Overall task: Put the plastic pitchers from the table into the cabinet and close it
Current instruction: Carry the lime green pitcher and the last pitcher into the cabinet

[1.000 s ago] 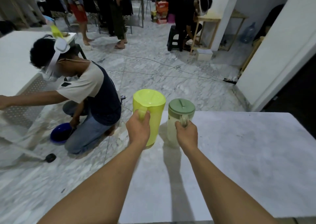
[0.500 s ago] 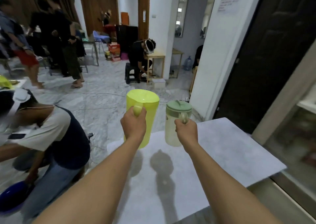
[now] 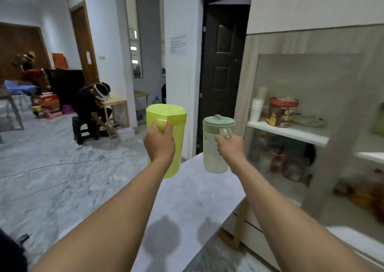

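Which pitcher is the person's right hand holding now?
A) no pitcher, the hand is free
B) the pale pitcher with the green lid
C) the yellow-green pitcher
B: the right hand grips the handle of the pale pitcher with the green lid, while the left hand holds the yellow-green pitcher.

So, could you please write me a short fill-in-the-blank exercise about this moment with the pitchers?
1. The left hand holds the ____ pitcher by its handle.
2. The clear pitcher in the right hand has a ____ lid.
3. Both pitchers are held above the ____.
4. The paper cups stand on a cabinet ____.

Missing words: yellow; green; table; shelf
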### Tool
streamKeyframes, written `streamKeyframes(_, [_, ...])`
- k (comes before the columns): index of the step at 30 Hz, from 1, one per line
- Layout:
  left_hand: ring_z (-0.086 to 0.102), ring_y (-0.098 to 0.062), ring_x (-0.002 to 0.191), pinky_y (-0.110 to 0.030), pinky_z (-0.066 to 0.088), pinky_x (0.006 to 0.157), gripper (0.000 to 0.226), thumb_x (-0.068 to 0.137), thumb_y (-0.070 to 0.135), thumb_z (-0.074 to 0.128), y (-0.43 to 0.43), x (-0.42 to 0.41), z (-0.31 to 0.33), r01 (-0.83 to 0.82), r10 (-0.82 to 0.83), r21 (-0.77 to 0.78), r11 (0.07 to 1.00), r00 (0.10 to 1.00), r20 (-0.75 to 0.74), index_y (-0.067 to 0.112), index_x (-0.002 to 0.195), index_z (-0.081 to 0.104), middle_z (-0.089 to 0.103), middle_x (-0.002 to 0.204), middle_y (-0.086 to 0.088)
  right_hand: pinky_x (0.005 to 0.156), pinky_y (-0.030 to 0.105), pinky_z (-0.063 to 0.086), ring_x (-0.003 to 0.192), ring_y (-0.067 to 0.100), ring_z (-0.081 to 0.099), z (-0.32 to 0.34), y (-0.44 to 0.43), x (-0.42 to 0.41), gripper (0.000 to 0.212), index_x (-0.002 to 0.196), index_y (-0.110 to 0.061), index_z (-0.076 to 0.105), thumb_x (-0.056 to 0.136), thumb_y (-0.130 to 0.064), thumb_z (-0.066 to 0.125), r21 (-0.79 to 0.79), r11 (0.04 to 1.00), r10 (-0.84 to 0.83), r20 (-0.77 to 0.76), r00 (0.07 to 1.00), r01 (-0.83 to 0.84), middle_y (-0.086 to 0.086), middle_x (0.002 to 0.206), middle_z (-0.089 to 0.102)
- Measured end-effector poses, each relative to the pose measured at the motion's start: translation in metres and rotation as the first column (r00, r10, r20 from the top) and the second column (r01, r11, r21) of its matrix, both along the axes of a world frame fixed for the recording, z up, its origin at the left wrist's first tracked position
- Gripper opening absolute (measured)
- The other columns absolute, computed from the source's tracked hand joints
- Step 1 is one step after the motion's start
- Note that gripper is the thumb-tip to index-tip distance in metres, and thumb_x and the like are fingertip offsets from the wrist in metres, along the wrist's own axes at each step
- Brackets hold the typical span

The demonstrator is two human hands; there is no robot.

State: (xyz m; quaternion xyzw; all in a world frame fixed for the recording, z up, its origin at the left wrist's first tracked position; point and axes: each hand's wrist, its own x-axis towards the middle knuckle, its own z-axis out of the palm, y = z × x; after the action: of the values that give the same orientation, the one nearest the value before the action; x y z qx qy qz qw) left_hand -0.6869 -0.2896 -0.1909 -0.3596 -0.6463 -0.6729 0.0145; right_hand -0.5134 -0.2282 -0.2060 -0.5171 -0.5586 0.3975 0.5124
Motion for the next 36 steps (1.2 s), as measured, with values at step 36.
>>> streamKeyframes(36, [0.052,-0.030,0.071,-0.035,0.033,0.065,0.031,0.093,0.032,0.057,0.140,0.582,0.078,0.659,-0.661,0.140,0.739,0.749,-0.041,0.008,0.074,0.055,0.059,0.072,-0.008,0.060,0.033,0.046,0.064,0.018,0.057,0.073,0.016,0.589,0.013,0.091,-0.009,0.068,0.089,-0.021,0.063,0.078,0.770,-0.631,-0.047,0.774,0.633,0.004,0.070,0.062])
